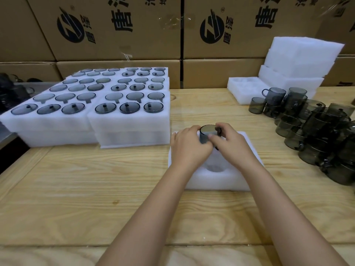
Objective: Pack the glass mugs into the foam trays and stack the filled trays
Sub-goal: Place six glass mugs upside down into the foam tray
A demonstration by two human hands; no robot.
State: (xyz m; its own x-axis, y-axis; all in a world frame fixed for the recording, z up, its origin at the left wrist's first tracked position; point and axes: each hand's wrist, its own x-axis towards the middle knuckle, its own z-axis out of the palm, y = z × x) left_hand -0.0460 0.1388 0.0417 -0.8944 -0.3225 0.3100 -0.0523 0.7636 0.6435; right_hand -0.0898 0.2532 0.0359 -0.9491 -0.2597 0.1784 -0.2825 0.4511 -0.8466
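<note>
Smoky glass mug (206,134), gripped between the curled fingers of the left hand (189,145) and right hand (229,144), stands at the far end of the foam tray (217,182); pressed in tilted, it could jam or chip.

A pale wooden table (76,189) with plain grain and knots fills the foreground. Behind it stands a wall of stacked brown cardboard boxes (146,48), printed with black round logos (70,27) and large Chinese characters, their seams closed with clear tape (172,21). Dark, indistinct objects (7,89) sit at the far left edge.
</note>
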